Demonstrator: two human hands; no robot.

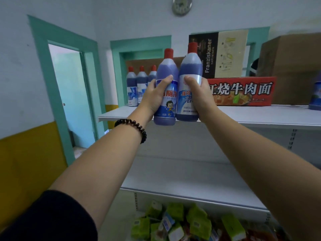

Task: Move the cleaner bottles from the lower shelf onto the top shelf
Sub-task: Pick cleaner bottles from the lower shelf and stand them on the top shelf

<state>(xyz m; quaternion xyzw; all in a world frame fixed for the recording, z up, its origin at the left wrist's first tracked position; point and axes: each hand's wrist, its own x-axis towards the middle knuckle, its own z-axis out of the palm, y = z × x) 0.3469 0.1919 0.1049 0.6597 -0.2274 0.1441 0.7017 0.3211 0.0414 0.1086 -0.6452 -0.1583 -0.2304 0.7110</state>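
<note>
Now, at the left of the frame a doorway (69, 94) with a green frame stands open in the white and yellow wall. Right of it, at the left end of the top shelf (260, 115), three cleaner bottles (141, 84) with red caps stand upright in a row, touching each other. In the middle of the frame, two arms reach up from the lower edge. The left hand (152, 98), with a black beaded bracelet (133, 126) on the wrist, has its fingers wrapped tight around the left bottle (166, 94), thumb across the label. The right hand (199, 96) is clamped in the same way on the right bottle (189, 80). Both held bottles are upright, side by side and touching, and they are in the air just in front of the top shelf's edge, their bottoms a little below that edge. Behind them a dark Franziskaner box (217, 54) stands on a red noodle carton (243, 91). Further right a brown cardboard box (291, 66) sits on the same shelf, and at the right edge of the frame one more bottle (316, 94) is partly visible. Below, the next shelf (191, 181) looks bare, and under it, in the lower middle of the frame, green packets (187, 221) lie in a pile.
</note>
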